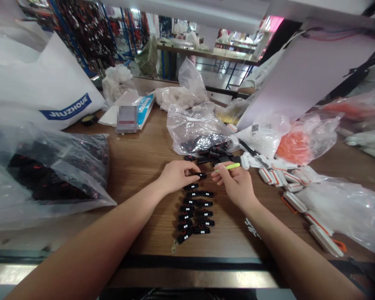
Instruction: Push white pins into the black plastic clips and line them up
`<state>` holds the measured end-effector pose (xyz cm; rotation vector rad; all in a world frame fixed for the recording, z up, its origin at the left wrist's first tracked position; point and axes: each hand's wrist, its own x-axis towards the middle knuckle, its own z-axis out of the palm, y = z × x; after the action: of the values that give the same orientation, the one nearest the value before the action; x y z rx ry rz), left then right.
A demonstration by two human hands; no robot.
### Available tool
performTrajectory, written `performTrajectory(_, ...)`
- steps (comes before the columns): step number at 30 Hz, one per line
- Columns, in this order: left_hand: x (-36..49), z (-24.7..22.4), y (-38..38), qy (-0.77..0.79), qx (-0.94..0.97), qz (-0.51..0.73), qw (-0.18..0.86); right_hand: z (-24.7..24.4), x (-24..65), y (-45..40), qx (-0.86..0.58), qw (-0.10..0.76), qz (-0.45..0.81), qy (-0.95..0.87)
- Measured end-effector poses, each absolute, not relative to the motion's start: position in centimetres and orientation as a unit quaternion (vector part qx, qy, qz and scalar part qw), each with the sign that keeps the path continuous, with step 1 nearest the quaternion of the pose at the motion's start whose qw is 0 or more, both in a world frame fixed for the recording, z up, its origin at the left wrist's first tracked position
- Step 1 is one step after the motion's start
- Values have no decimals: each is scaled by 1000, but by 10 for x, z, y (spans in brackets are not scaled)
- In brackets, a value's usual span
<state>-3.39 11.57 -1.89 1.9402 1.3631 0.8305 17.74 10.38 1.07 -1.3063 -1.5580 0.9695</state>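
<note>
Between its thumb and fingers, my left hand (178, 176) pinches a small black connector (201, 176) above the wooden table. My right hand (236, 183) is closed on a thin tool with a yellow-green handle (233, 166), whose metal shaft points left and reaches the connector. Whether the tip is inside it is too small to tell. Below my hands, several black connectors with white dots (205, 204) lie in two uneven columns. Beyond my hands is a loose pile of black connectors (217, 153) at the mouth of a clear bag (192, 125).
A large bag of black parts (59, 166) fills the left side, near a white sack (65, 83). White and orange parts (278, 177), a bag of orange pieces (295, 146) and a clear bag (350, 204) lie right. Small white pieces (252, 228) sit beside my right forearm.
</note>
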Motion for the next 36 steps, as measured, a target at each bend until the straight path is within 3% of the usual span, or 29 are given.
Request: performTrajectory(36,-33,-15,115,521,735,306,309,4,174,100,-500,470,354,-636)
